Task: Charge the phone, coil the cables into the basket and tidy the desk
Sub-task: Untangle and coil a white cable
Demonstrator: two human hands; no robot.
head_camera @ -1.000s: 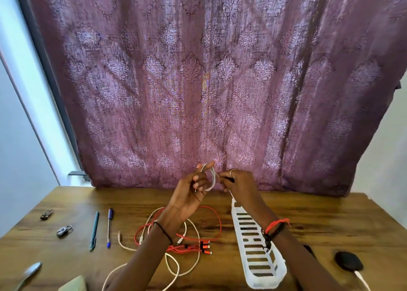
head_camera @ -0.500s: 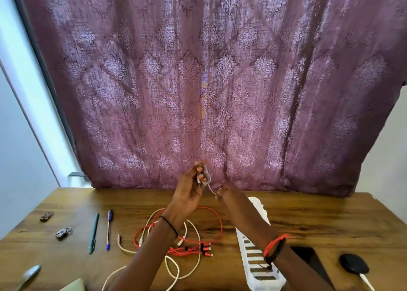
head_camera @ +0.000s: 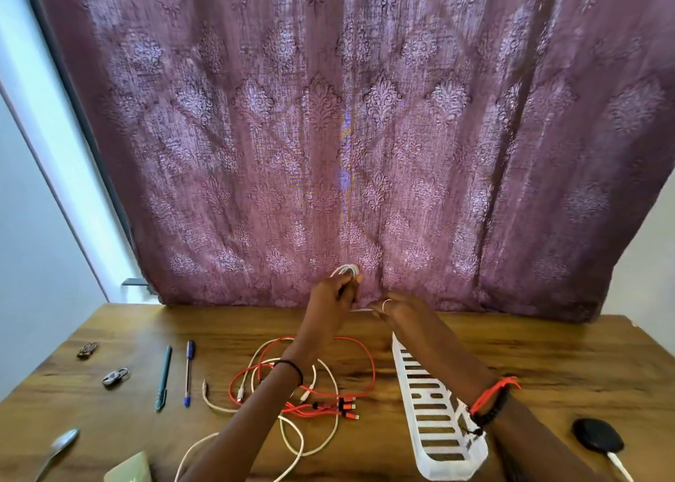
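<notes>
My left hand (head_camera: 334,295) grips a small coil of white cable (head_camera: 345,270), raised above the desk in front of the curtain. My right hand (head_camera: 392,308) sits just right of it and pinches the loose white end that runs between both hands. Below the hands a red cable (head_camera: 359,354) and a loose white cable (head_camera: 321,434) lie tangled on the wooden desk (head_camera: 548,364). The long white slotted basket (head_camera: 434,423) lies under my right forearm. The phone is hidden from view.
Two pens (head_camera: 175,375) lie left of the cables, with two small metal clips (head_camera: 115,377) further left. A spoon (head_camera: 60,445) and a pale green object (head_camera: 128,469) sit at the front left. A black charger (head_camera: 597,441) with a white lead rests at the front right.
Both hands stayed raised and kept winding the white cable; the coil in my left hand shifted slightly and my right hand dropped lower, drawing the loose end across.
</notes>
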